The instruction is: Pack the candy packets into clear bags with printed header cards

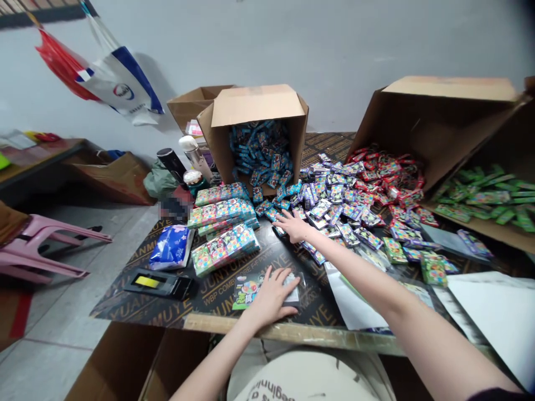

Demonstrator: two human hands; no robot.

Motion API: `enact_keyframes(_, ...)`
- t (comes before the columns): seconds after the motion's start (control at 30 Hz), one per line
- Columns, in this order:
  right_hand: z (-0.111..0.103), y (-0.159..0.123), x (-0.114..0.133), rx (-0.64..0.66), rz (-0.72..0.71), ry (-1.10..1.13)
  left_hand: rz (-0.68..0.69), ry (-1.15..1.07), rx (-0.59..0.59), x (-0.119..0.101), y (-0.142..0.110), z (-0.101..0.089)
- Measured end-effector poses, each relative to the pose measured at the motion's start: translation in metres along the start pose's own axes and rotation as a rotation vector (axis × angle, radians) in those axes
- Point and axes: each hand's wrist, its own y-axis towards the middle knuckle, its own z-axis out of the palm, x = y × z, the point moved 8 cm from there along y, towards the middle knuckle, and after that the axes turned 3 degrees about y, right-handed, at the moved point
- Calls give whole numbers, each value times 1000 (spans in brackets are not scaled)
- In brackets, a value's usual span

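My left hand (273,295) lies with fingers spread over a flat printed sleeve (246,289) near the table's front edge, covering part of it. Farther out, my right hand (293,226) stretches its fingers at the edge of the blue small packets (272,215). The fingertips seem to touch one dark-blue packet; a firm hold does not show. To the right of that hand spreads a heap of purple small packets (334,192). Left of it are stacked bundles of colourful packs (228,248), wrapped in clear film.
Blue packets fill a tipped carton (254,106). Red packets (382,172) and green packets (493,192) spill from cartons at right. A blue tissue pack (170,247), a black tape dispenser (159,284) and bottles (194,156) stand left. White papers (493,312) lie at front right.
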Motion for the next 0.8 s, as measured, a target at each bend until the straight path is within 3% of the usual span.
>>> enact_keyframes(0.13, -1, 5, -7, -69, 97, 61, -102, 15, -33, 17, -11, -6)
enact_keyframes(0.37, 11, -5, 22, -161, 158, 222, -212, 41, -65, 47, -25, -12)
enact_keyframes(0.67, 16, -14, 36, -77, -63, 308, -245, -45, -94, 74, -40, -21)
enact_keyframes(0.8, -4, -38, 48, -233, -88, 443, -273, -160, -134, 78, -43, -27)
